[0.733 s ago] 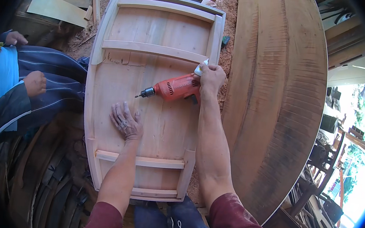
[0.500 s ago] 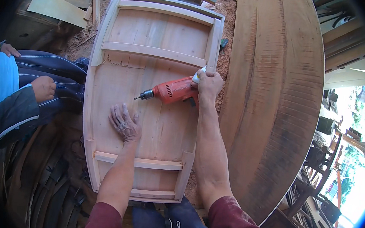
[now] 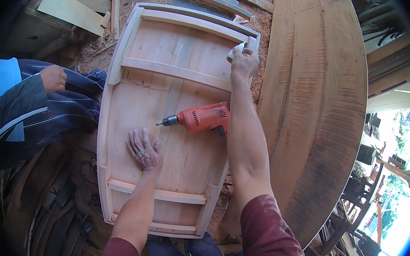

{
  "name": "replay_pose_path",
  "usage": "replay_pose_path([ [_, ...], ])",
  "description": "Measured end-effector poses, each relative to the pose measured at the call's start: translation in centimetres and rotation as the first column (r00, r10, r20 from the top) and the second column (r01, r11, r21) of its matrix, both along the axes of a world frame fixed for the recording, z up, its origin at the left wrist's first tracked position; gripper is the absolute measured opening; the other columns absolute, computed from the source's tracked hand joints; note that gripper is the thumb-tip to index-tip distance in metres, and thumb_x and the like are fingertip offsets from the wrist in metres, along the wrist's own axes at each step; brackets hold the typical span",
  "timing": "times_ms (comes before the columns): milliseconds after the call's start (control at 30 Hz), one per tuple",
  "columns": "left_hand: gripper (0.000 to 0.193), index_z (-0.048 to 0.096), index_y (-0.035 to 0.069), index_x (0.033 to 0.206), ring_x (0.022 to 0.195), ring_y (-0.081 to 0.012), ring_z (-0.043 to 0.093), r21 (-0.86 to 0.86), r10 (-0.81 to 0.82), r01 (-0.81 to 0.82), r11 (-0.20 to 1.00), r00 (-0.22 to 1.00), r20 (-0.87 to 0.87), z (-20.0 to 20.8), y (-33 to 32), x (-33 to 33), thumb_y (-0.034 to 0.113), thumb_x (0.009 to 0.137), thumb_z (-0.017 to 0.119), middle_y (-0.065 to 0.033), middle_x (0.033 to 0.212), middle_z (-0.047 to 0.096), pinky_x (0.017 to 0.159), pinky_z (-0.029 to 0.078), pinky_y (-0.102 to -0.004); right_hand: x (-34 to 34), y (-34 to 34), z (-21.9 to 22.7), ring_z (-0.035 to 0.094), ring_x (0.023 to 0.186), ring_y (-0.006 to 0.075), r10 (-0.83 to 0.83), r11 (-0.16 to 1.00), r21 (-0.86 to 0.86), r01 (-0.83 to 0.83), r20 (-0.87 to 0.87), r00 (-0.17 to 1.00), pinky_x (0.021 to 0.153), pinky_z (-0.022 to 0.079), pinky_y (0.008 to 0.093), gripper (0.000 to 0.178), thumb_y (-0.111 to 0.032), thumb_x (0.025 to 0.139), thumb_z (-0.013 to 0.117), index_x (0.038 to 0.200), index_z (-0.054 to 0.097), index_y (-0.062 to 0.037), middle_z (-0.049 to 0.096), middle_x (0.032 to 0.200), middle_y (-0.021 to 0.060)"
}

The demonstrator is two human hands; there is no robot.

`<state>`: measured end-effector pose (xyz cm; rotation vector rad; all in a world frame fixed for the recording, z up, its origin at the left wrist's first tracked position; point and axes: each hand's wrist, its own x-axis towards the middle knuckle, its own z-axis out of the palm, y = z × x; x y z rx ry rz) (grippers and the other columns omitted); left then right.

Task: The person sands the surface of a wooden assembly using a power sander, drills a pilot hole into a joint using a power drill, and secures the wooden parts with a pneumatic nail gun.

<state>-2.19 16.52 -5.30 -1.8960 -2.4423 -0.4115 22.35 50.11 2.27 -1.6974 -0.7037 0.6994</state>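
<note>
My left hand (image 3: 144,149) rests flat, fingers spread, on a pale wooden panel (image 3: 139,104) framed with side rails and crosswise battens. My right hand (image 3: 245,63) is closed round a small white bottle (image 3: 237,49), partly hidden by the fingers, at the panel's far right corner. Between the hands lies a red power drill (image 3: 205,117), its chuck and bit pointing left toward the area above my left hand. My right forearm covers the end of the drill's body. Nearest my right hand are the far batten and the right rail (image 3: 250,44).
At the left sits another person in dark striped trousers, one hand (image 3: 53,78) closed over the lap. A wide wooden slab (image 3: 307,112) stands along the right. Curved wood offcuts (image 3: 207,2) lie beyond the panel on sawdust. More scrap wood is piled lower left.
My right hand has moved away from me with the white bottle, from beside the drill to the panel's far right corner. My left hand stays flat on the panel.
</note>
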Motion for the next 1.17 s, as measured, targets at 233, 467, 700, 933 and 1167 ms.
replay_pose_path([
  [233, 0.066, 0.037, 0.009, 0.151, 0.149, -0.0408, 0.026, -0.04, 0.0, 0.0, 0.999, 1.0, 0.006, 0.3, 0.0, -0.5, 0.038, 0.096, 0.059, -0.0201, 0.153, 0.035, 0.12, 0.019, -0.0634, 0.2, 1.8, 0.1, 0.074, 0.066, 0.0258, 0.004, 0.992, -0.125, 0.009, 0.099, 0.995, 0.051, 0.062, 0.0324, 0.025, -0.005, 0.084, 0.075, 0.101, 0.062, 0.0072, 0.071, 0.092, 0.0216],
  [467, 0.066, 0.037, 0.009, 0.151, 0.149, -0.0413, 0.026, -0.032, -0.01, 0.01, 0.999, 1.0, 0.01, 0.3, 0.1, -0.3, 0.037, 0.095, 0.059, -0.0205, 0.153, 0.034, 0.119, 0.018, -0.0637, 1.1, 3.4, -0.1, 0.075, 0.066, 0.027, -0.02, 0.99, -0.138, 0.025, 0.039, 0.999, 0.05, 0.062, 0.0324, 0.024, -0.005, 0.086, 0.073, 0.102, 0.062, 0.0088, 0.071, 0.093, 0.0225],
  [700, 0.065, 0.037, 0.009, 0.151, 0.149, -0.041, 0.026, -0.03, 0.0, 0.001, 1.0, 1.0, 0.014, 0.5, 0.2, -0.3, 0.038, 0.096, 0.058, -0.0202, 0.153, 0.034, 0.12, 0.018, -0.0634, 1.8, 4.7, 0.4, 0.075, 0.076, 0.0309, -0.001, 0.969, -0.246, -0.007, -0.034, 0.999, 0.05, 0.066, 0.034, 0.024, 0.001, 0.086, 0.073, 0.103, 0.061, 0.0135, 0.067, 0.104, 0.026],
  [933, 0.064, 0.04, 0.009, 0.15, 0.149, -0.0412, 0.026, -0.024, 0.01, -0.009, 1.0, 1.0, 0.017, 0.3, 0.2, 0.1, 0.037, 0.095, 0.058, -0.0203, 0.154, 0.034, 0.12, 0.019, -0.0633, 1.7, 4.0, 0.1, 0.074, 0.074, 0.0332, 0.007, 0.974, -0.228, -0.015, -0.035, 0.999, 0.051, 0.067, 0.0352, 0.024, 0.002, 0.087, 0.071, 0.103, 0.058, 0.0148, 0.066, 0.099, 0.0273],
  [1167, 0.07, 0.039, 0.011, 0.151, 0.15, -0.0418, 0.024, -0.087, 0.035, -0.033, 0.996, 0.999, 0.018, -0.1, -0.4, -0.8, 0.045, 0.093, 0.06, -0.0188, 0.158, 0.03, 0.121, 0.016, -0.0637, -3.3, 2.4, -2.7, 0.075, 0.079, 0.0257, 0.275, 0.955, 0.103, -0.279, 0.048, 0.96, 0.054, 0.06, 0.0251, 0.05, -0.017, 0.087, 0.079, 0.127, 0.055, 0.0016, 0.072, 0.094, 0.0152],
])
